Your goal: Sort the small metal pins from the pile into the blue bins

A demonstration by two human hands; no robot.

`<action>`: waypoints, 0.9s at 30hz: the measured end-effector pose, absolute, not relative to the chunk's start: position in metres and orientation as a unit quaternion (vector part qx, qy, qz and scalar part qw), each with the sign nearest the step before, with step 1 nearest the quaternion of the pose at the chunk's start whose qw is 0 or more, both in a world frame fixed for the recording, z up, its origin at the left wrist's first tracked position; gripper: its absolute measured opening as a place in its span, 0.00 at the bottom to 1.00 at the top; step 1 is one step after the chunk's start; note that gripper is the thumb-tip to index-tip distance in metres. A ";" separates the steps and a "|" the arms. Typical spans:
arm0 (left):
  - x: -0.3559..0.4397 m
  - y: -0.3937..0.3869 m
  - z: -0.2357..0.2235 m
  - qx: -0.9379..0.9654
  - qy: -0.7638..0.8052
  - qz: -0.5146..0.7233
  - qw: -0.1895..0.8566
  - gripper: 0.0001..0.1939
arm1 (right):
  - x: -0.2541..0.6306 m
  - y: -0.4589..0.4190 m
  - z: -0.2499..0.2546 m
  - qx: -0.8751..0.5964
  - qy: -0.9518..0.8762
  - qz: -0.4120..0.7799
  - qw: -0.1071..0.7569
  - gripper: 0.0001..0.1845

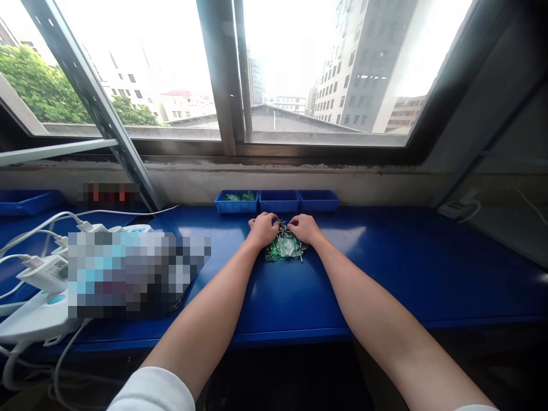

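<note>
The near edge of the blue counter (pixel 299 337) runs below the person's bare arms, which reach forward from white sleeves. Off to the left, a white power strip (pixel 32 319) with plugs and cables lies on the counter, beside a blurred patch that hides whatever it covers.

Farther in, between the hands, a green bag (pixel 285 249) lies on the counter, with small metal pins (pixel 283 229) heaped on and around it. A few pins stick out past its right side, and the heap is thickest at its far edge. The pieces are small and crowded, so they look like pins, but their exact shape is hard to make out.

The left hand (pixel 264 228) is at the heap's left side, fingers curled in and narrow; the right hand (pixel 303 227) mirrors it on the other side, fingertips bent down toward the pins. Whether either one pinches a pin, the view cannot tell.

Beyond them, three blue bins stand side by side against the wall (pixel 188 185). The left bin (pixel 237 208) already holds some green bags, next to the middle bin (pixel 279 205) and right bin (pixel 319 204). By that, the work looks partly done: bags are in one bin, while this bag and its loose pins remain out on the counter. The window (pixel 229 114) is farthest.
</note>
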State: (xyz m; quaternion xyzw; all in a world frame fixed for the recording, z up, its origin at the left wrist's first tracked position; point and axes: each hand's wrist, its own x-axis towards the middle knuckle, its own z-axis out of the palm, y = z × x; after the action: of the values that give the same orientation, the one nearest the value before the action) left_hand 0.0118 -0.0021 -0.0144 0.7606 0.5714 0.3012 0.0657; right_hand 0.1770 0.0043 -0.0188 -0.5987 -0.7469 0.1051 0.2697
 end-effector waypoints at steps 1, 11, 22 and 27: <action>0.012 -0.002 -0.015 0.762 0.571 0.298 0.067 0.13 | 0.177 0.004 -0.019 -0.595 -0.748 0.109 0.273 0.11; 0.014 -0.002 -0.016 0.770 0.569 0.282 0.062 0.12 | 0.180 0.004 -0.017 -0.593 -0.728 0.133 0.319 0.09; 0.013 0.000 -0.018 0.776 0.554 0.293 0.066 0.12 | 0.178 0.007 -0.019 -0.636 -0.704 0.088 0.304 0.15; 0.012 0.000 -0.017 0.778 0.546 0.302 0.079 0.12 | 0.178 0.008 -0.020 -0.623 -0.715 0.117 0.295 0.08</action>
State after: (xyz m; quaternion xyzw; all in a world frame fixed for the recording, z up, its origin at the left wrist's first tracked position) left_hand 0.0119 -0.0002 -0.0174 0.7775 0.5461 0.3016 0.0788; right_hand 0.1779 0.0078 -0.0200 -0.6225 -0.7153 0.1170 0.2951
